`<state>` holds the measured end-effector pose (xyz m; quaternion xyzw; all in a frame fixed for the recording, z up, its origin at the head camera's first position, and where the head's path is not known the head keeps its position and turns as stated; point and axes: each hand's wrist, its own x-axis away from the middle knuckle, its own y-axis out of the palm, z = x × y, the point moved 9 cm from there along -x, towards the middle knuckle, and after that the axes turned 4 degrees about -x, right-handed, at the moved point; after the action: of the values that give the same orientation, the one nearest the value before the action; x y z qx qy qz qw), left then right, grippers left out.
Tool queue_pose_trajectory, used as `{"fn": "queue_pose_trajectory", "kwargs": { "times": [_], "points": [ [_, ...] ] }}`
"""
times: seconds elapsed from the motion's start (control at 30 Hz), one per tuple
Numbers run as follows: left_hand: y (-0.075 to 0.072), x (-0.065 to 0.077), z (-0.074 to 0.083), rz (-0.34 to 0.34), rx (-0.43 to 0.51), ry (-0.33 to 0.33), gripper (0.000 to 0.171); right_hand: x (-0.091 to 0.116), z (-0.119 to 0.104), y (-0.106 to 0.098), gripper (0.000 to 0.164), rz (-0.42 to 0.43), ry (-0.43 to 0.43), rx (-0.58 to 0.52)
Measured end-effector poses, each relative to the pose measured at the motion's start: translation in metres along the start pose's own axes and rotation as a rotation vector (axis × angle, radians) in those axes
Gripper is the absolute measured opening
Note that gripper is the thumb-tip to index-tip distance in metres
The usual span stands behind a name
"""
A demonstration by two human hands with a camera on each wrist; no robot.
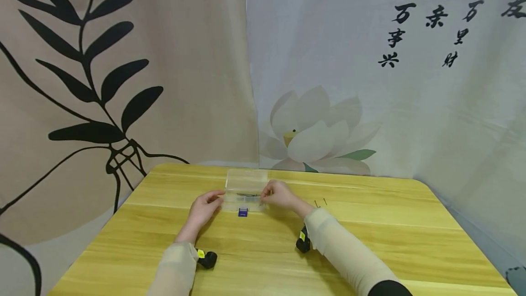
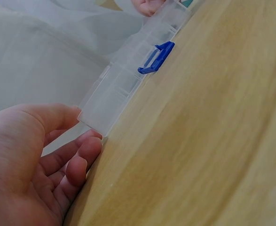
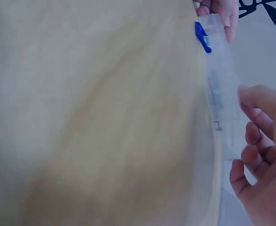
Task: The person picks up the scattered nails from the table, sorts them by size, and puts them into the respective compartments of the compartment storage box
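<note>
A clear plastic box (image 1: 232, 205) with a blue latch (image 1: 243, 212) stands near the table's far edge, its lid (image 1: 246, 180) raised at the back. Thin dark items (image 1: 247, 194) lie inside, too small to identify. My left hand (image 1: 205, 209) holds the box's left end, the thumb at the top corner and curled fingers (image 2: 88, 150) low against the side. Over the right end is my right hand (image 1: 279, 195); its thumb and forefinger (image 3: 257, 96) are bent close together by the wall. Whether they pinch anything cannot be made out.
Two thin dark nail-like pieces (image 1: 320, 203) lie on the wooden table (image 1: 370, 223) to the right of the box. A black wrist camera (image 1: 303, 240) sits under the right forearm, another camera (image 1: 207, 260) beside the left. A printed curtain (image 1: 205, 81) hangs behind the table.
</note>
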<state>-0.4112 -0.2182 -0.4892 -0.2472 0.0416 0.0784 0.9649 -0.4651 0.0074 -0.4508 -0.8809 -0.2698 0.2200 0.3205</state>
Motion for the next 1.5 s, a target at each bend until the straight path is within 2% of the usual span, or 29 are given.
{"fn": "queue_pose_trajectory", "kwargs": {
  "times": [0.27,0.47,0.67,0.9,1.07,1.33,1.5],
  "points": [
    [0.0,-0.005,0.003,-0.013,-0.012,0.01,0.029,0.005,-0.003,-0.034,0.007,0.043,-0.038,0.005],
    [-0.003,-0.005,0.006,-0.008,-0.01,0.017,0.028,0.018,0.013,-0.065,0.014,0.046,-0.039,-0.046],
    [-0.004,-0.003,0.004,-0.012,-0.012,0.001,0.028,0.036,0.04,-0.086,0.019,-0.001,0.082,-0.068],
    [-0.003,0.001,0.003,-0.015,-0.007,0.002,0.029,0.058,0.073,-0.108,0.016,0.024,0.155,-0.054],
    [-0.001,0.001,0.002,-0.015,-0.003,-0.004,0.028,0.074,0.091,-0.12,0.015,0.04,0.175,-0.061],
    [0.0,0.002,0.002,-0.018,0.003,-0.009,0.029,0.097,0.113,-0.127,0.014,0.041,0.233,-0.081],
    [0.001,0.003,0.003,-0.017,0.017,-0.01,0.029,0.105,0.121,-0.129,0.014,0.035,0.222,-0.082]
  ]
}}
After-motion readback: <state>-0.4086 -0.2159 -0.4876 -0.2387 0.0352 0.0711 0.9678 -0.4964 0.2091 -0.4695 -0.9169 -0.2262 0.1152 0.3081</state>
